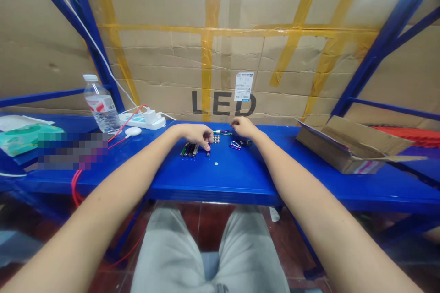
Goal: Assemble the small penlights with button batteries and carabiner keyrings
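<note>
My left hand (197, 135) rests on the blue shelf (240, 178), fingers curled and pinched at a tiny dark part next to a row of small dark cylinders (189, 149). My right hand (242, 126) is curled over the far side, fingertips down near a green slim item (220, 132) and a cluster of small silver button cells (216, 138). Purple and blue carabiner clips (239, 144) lie just below the right hand. A small white disc (216, 163) lies alone nearer to me.
A water bottle (100, 105) and a white power strip (142, 119) with cables stand at the back left. An open cardboard box (347, 144) sits at the right. A taped cardboard wall marked LED (223, 103) closes the back. Blue rack posts flank both sides.
</note>
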The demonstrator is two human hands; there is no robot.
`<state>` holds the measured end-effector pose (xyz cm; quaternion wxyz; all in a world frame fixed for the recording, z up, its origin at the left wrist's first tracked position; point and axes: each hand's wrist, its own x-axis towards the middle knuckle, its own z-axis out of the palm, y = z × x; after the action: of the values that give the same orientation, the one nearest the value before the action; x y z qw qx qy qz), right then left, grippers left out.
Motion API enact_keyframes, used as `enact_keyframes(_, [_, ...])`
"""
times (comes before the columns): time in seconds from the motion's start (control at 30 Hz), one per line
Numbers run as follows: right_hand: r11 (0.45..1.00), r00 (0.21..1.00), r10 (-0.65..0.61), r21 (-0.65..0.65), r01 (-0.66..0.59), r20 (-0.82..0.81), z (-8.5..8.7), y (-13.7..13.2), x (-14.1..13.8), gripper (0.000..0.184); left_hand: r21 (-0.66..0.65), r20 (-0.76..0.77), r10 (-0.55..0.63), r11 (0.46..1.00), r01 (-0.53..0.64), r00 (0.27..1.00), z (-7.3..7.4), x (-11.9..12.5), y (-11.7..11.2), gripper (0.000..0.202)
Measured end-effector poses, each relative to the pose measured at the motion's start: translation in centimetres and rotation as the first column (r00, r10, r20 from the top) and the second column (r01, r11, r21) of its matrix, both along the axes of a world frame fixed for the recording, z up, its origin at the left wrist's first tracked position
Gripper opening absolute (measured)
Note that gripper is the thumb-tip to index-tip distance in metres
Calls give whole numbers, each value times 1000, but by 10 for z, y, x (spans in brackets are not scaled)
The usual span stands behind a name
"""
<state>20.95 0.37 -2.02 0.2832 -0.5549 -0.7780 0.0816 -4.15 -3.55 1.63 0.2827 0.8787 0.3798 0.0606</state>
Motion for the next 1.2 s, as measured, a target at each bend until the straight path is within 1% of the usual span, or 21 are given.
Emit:
enact_keyframes(0.13, [1000,1000,1,3,-1,13,3,-3,-2,26,-24,-2,-65,998,65,998,1,8,-6,28])
enact_keyframes(0.2, [1000,1000,10,16,-11,15,6,-6,-4,27,-34,10,-83,996,84,996,2,9,-9,24])
enact_keyframes(0.27, [999,1000,20,35,-20,8,9,-8,-5,28,-16,37,-89,996,89,995,4,9,-11,19])
enact_keyframes(0.33, [998,1000,30,59,-31,2,12,-11,-7,28,20,71,-62,998,61,996,4,8,-10,16])
enact_keyframes(0.47, [996,999,52,70,-52,-1,16,-17,-11,26,95,128,36,994,-48,991,-1,4,-2,19])
enact_keyframes(0.57, [996,998,68,63,-68,1,17,-20,-14,25,177,159,40,982,-69,986,-2,3,2,15])
enact_keyframes(0.63, [995,997,78,66,-78,14,18,-22,-16,25,190,167,19,980,-51,986,1,3,-2,12])
enact_keyframes(0.67, [994,996,81,69,-82,22,18,-22,-16,25,168,164,5,985,-33,986,4,4,-5,11])
enact_keyframes(0.73, [993,996,85,77,-88,37,18,-22,-17,25,54,137,-18,999,11,990,10,5,-15,11])
enact_keyframes(0.8, [992,995,90,82,-93,45,18,-21,-18,26,-110,41,-21,994,25,999,16,7,-25,19])
enact_keyframes(0.87, [992,994,95,79,-99,51,18,-20,-19,26,-203,-55,-59,978,47,997,19,11,-33,28])
enact_keyframes(0.97, [991,993,102,78,-107,64,18,-21,-21,27,-236,-155,-121,968,82,980,18,17,-37,32])
enact_keyframes(1.03, [991,992,102,83,-108,73,18,-22,-22,27,-250,-185,-145,964,97,972,15,19,-36,31])
enact_keyframes(1.13, [990,993,101,93,-107,67,19,-23,-24,26,-279,-194,-171,954,113,966,15,19,-36,30])
enact_keyframes(1.2, [988,994,110,103,-112,22,20,-23,-25,25,-281,-170,-178,951,126,969,18,18,-37,28])
